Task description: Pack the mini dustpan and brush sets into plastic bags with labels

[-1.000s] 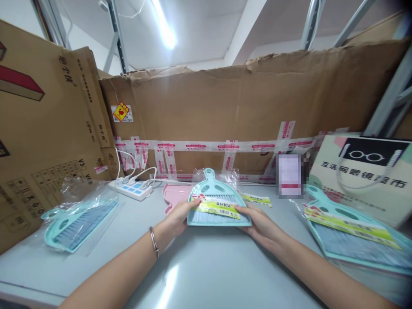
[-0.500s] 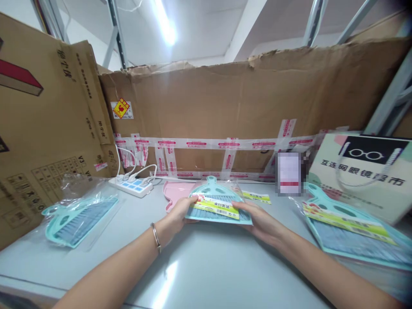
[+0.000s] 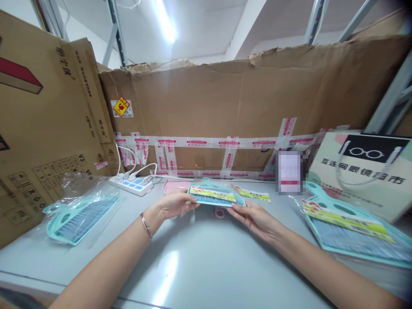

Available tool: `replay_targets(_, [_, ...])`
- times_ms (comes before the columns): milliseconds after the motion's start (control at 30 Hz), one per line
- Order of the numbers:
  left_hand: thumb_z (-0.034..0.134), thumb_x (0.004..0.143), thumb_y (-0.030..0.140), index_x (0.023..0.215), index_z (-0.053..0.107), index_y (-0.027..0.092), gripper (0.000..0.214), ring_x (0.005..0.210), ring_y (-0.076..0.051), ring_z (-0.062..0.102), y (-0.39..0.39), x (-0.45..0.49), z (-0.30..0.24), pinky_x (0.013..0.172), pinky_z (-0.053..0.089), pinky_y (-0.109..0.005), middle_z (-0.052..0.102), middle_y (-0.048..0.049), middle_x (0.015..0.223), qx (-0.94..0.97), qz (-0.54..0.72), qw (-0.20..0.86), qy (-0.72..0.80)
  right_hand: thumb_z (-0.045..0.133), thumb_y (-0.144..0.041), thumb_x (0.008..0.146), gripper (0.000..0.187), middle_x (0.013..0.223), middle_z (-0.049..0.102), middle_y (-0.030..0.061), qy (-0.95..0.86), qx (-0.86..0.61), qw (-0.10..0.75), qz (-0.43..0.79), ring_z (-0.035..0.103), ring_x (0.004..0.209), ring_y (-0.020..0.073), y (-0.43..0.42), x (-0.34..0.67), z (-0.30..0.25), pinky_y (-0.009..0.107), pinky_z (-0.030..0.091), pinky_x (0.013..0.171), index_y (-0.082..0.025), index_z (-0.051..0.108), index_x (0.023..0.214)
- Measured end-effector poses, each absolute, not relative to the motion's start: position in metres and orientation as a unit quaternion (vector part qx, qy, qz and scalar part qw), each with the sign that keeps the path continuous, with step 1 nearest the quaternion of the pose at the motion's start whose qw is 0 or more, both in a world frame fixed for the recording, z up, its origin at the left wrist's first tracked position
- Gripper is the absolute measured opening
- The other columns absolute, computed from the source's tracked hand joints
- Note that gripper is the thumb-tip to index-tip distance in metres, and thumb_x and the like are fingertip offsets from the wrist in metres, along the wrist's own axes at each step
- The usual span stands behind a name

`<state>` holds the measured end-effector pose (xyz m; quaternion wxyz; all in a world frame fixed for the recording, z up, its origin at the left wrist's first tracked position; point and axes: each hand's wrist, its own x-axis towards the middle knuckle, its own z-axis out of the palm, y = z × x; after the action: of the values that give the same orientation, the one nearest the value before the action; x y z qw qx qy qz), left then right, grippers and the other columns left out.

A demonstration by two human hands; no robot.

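Between my two hands is a turquoise dustpan and brush set (image 3: 214, 196) with a yellow-green label across it. My left hand (image 3: 178, 204) grips its left edge and wears a silver bracelet on the wrist. On the right edge, my right hand (image 3: 249, 214) is closed with the thumb on top. The set is tilted back, its handle pointing away from me. Behind and below it lies a pink dustpan (image 3: 175, 187), mostly hidden; a pink handle end (image 3: 219, 212) with a hole shows under the front edge. Beside it lies another yellow-green label (image 3: 257, 195).
A bagged turquoise dustpan set (image 3: 82, 219) lies at left, another (image 3: 350, 219) at right. A white power strip (image 3: 131, 186) with plugs sits at the back left. Cardboard boxes (image 3: 199, 103) wall the back and left. A paper bag (image 3: 357, 171) stands right of a pixelated item.
The turquoise set has tipped flatter and moved slightly back, both hands still on it. My left hand has shifted a little to the left. The pink handle end has come into view below.
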<state>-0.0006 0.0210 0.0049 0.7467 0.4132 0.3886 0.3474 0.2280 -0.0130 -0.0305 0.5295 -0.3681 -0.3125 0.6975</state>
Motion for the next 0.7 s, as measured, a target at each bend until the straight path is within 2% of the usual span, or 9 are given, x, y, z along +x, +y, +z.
replay_targets(67, [0.066, 0.063, 0.000, 0.090, 0.063, 0.010, 0.029, 0.081, -0.012, 0.064, 0.024, -0.004, 0.005, 0.081, 0.050, -0.021, 0.067, -0.0086, 0.094, 0.442, 0.348, 0.737, 0.374, 0.060, 0.001, 0.070, 0.017, 0.081, 0.071, 0.0056, -0.288, -0.386, 0.540, 0.690, 0.068, 0.074, 0.0137, -0.013, 0.224, -0.033, 0.019, 0.057, 0.070, -0.013, 0.065, 0.078])
replay_targets(133, [0.069, 0.064, 0.004, 0.086, 0.064, 0.009, 0.023, 0.078, -0.012, 0.064, 0.026, -0.003, 0.001, 0.078, 0.050, -0.020, 0.068, -0.0083, 0.088, 0.461, 0.364, 0.707, 0.394, 0.059, -0.001, 0.073, 0.012, 0.078, 0.071, 0.0081, -0.272, -0.413, 0.548, 0.675, 0.068, 0.071, 0.0139, -0.015, 0.221, -0.033, 0.019, 0.057, 0.067, -0.011, 0.065, 0.076])
replay_targets(200, [0.070, 0.067, 0.013, 0.074, 0.063, 0.008, 0.011, 0.063, -0.009, 0.063, 0.026, 0.003, -0.006, 0.067, 0.051, -0.018, 0.068, -0.0068, 0.073, 0.471, 0.389, 0.656, 0.443, 0.057, -0.005, 0.077, 0.011, 0.069, 0.071, 0.0087, -0.261, -0.444, 0.556, 0.653, 0.067, 0.063, 0.0126, -0.016, 0.218, -0.033, 0.018, 0.056, 0.060, -0.010, 0.064, 0.070])
replay_targets(300, [0.067, 0.072, 0.031, 0.063, 0.057, 0.011, 0.024, 0.039, -0.004, 0.050, 0.024, 0.013, -0.016, 0.046, 0.044, -0.017, 0.060, -0.0003, 0.050, 0.491, 0.418, 0.570, 0.509, 0.056, -0.010, 0.080, 0.020, 0.056, 0.067, 0.0064, -0.260, -0.468, 0.566, 0.627, 0.063, 0.049, 0.0097, -0.018, 0.217, -0.030, 0.015, 0.053, 0.050, -0.010, 0.062, 0.061])
replay_targets(367, [0.062, 0.074, 0.040, 0.062, 0.054, 0.013, 0.031, 0.034, -0.004, 0.046, 0.021, 0.017, -0.018, 0.040, 0.037, -0.017, 0.056, 0.0022, 0.043, 0.513, 0.424, 0.533, 0.523, 0.056, -0.011, 0.080, 0.021, 0.051, 0.065, 0.0048, -0.259, -0.462, 0.572, 0.626, 0.059, 0.044, 0.0084, -0.018, 0.218, -0.029, 0.015, 0.051, 0.045, -0.010, 0.061, 0.060])
replay_targets(467, [0.057, 0.077, 0.043, 0.063, 0.053, 0.013, 0.033, 0.039, -0.006, 0.051, 0.017, 0.019, -0.012, 0.043, 0.038, -0.017, 0.059, -0.0001, 0.048, 0.540, 0.400, 0.529, 0.519, 0.055, -0.011, 0.080, 0.022, 0.050, 0.063, 0.0035, -0.243, -0.440, 0.580, 0.642, 0.057, 0.042, 0.0072, -0.017, 0.221, -0.029, 0.014, 0.049, 0.044, -0.011, 0.060, 0.058])
replay_targets(600, [0.056, 0.079, 0.034, 0.075, 0.056, 0.013, 0.022, 0.060, -0.009, 0.060, 0.016, 0.012, 0.001, 0.059, 0.047, -0.022, 0.066, -0.0049, 0.071, 0.588, 0.354, 0.547, 0.480, 0.061, -0.010, 0.074, 0.015, 0.053, 0.063, 0.0034, -0.252, -0.414, 0.594, 0.642, 0.057, 0.045, 0.0072, -0.014, 0.224, -0.031, 0.014, 0.050, 0.048, -0.011, 0.062, 0.060])
replay_targets(667, [0.055, 0.078, 0.034, 0.080, 0.058, 0.013, 0.021, 0.066, -0.013, 0.060, 0.016, 0.007, 0.006, 0.063, 0.048, -0.027, 0.065, -0.0062, 0.077, 0.653, 0.338, 0.474, 0.484, 0.065, -0.012, 0.072, 0.011, 0.055, 0.065, 0.0037, -0.262, -0.404, 0.601, 0.637, 0.058, 0.047, 0.0078, -0.014, 0.225, -0.032, 0.014, 0.050, 0.050, -0.012, 0.062, 0.061])
replay_targets(700, [0.055, 0.078, 0.035, 0.083, 0.058, 0.014, 0.022, 0.069, -0.015, 0.060, 0.015, 0.006, 0.007, 0.065, 0.048, -0.029, 0.064, -0.0069, 0.079, 0.692, 0.349, 0.393, 0.495, 0.066, -0.013, 0.071, 0.010, 0.057, 0.065, 0.0040, -0.263, -0.401, 0.606, 0.635, 0.059, 0.049, 0.0082, -0.014, 0.225, -0.032, 0.015, 0.051, 0.051, -0.012, 0.062, 0.062])
